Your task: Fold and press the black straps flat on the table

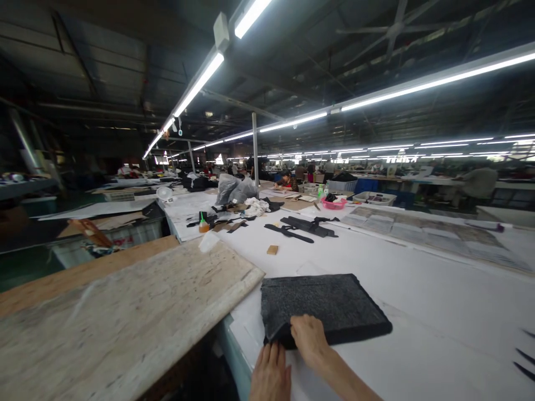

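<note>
A thick stack of dark grey fabric pieces (321,303) lies on the white-covered table (434,317), close to its near left edge. My right hand (310,338) rests at the stack's near side, its fingers curled onto the top piece. At the near left corner that top piece is lifted a little and creased. Beside it, my left hand (271,372) lies low with fingers stretched forward, the tips touching the stack's bottom corner. The undersides of both hands' fingers are hidden.
A large pale board (137,312) lies to the left, its corner close to the stack. Beyond are a small tan block (272,250), black strips (309,226), an orange bottle (203,224), grey plastic bags (236,189) and a pink basket (333,203). Another person (287,181) sits farther back.
</note>
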`<state>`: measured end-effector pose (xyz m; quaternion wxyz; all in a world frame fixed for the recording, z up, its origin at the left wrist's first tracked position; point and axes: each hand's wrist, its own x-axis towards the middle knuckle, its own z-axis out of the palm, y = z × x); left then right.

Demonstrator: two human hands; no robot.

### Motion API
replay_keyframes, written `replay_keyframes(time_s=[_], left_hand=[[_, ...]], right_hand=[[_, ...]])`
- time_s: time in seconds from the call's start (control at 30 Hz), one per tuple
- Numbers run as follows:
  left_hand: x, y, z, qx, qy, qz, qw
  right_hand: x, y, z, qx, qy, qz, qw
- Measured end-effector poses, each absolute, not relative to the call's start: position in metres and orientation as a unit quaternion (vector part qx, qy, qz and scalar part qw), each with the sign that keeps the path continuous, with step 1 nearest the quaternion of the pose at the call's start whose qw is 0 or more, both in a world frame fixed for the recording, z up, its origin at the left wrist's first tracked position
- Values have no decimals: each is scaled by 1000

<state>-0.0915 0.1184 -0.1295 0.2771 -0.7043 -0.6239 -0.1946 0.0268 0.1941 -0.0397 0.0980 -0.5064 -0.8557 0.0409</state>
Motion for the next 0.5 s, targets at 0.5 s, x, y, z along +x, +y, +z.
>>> replay_keyframes(time_s=[0.5], left_hand=[[-89,125,-147,-692,-636,-139,312]], right_hand=[[228,282,-23,-581,-491,418,496]])
